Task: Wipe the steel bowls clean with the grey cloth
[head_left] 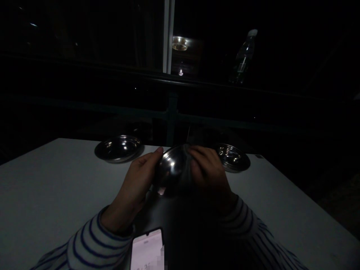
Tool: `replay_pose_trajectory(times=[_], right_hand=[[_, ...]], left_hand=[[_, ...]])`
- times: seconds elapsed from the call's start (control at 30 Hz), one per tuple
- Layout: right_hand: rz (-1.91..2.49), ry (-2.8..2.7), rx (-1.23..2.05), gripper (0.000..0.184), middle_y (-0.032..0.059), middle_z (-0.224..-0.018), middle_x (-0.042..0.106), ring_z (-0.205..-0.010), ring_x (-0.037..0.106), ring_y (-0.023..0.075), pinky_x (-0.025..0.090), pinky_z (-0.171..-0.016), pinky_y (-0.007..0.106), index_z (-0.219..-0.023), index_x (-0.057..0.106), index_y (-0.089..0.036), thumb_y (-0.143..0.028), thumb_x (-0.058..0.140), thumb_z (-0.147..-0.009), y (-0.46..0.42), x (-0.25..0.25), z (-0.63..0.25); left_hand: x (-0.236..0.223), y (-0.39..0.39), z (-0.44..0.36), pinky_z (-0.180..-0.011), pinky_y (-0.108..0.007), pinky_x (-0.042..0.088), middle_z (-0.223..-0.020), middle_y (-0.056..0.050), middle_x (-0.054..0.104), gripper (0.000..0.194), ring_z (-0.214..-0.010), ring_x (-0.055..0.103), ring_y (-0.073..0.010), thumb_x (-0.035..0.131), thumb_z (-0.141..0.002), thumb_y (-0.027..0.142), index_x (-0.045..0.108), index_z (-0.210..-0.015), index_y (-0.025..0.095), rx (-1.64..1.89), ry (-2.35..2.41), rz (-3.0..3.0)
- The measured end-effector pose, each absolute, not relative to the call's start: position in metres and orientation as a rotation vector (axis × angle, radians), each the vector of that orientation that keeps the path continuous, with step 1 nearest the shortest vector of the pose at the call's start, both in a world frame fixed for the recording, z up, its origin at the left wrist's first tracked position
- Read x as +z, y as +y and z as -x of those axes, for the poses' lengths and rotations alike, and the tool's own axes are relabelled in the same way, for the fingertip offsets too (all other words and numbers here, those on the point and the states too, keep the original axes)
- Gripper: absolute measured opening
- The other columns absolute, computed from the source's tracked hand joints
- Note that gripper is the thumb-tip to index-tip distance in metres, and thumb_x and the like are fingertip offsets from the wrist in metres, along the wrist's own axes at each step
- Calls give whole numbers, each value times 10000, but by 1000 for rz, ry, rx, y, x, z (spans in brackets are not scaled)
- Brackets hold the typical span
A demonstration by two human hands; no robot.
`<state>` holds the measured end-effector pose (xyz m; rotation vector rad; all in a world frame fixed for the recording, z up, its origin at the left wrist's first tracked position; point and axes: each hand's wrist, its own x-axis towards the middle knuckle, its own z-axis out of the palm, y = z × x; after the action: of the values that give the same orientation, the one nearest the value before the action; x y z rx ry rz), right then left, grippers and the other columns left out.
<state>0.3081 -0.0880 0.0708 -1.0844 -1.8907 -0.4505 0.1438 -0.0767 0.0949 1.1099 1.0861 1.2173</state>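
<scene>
A shiny metal bowl [172, 167] is held tilted above the table, its curved surface catching the light. My left hand [140, 174] grips its left rim, thumb on top and the other fingers mostly hidden behind it. At the bowl's right side, my right hand [209, 168] is closed with its fingers bent, pressing what looks like a dark thin cloth [188, 163] against the metal. Darkness and blur hide the cloth's edges. Both wrists are in striped sleeves.
On the white table [70, 187], a metal dish [118, 148] stands at the back left and stacked metal dishes [232, 157] at the back right. A lit phone [147, 249] lies in front. Beyond are a plastic bottle [244, 56] and a window frame [168, 37].
</scene>
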Motion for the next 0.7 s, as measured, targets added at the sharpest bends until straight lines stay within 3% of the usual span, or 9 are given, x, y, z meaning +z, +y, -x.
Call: replay_pose_trajectory(times=[0.07,0.27,0.53,0.7], right_hand=[[1108,-1841,-424,291,101,-1078,571,-1003,479,190,399,-866,335,-1061,580,-114,-193,398,-848,-87,72,-308],[902,-2227,-616,297,31,-1126,578,-1031,457,218,347,-813,395,-1075,562,-204,-320,430,-835,-109,71,-282],[1130,-1792,-425,230,98,-967,594,-916,510,180,413,-812,320,-950,604,-112,-164,423,-819,-88,75,-307],[926,-2142,-603,281,55,-1063,591,-981,468,220,366,-777,381,-1030,577,-166,-300,448,-820,-108,69,-281]], left_hand=[[95,-77,-144,-466,-205,389,-523,25,583,307,-506,538,-115,603,-669,467,595,-617,164,1220,1080,-1118],[92,-78,-145,-408,-197,334,-456,60,522,312,-424,473,-93,615,-660,462,544,-562,175,1227,1072,-1114],[97,-80,-145,-434,-195,374,-510,28,576,305,-477,527,-106,611,-663,463,593,-604,165,1206,1073,-1117],[95,-79,-146,-391,-200,338,-446,53,507,333,-410,478,-96,608,-660,476,531,-544,173,1210,1077,-1128]])
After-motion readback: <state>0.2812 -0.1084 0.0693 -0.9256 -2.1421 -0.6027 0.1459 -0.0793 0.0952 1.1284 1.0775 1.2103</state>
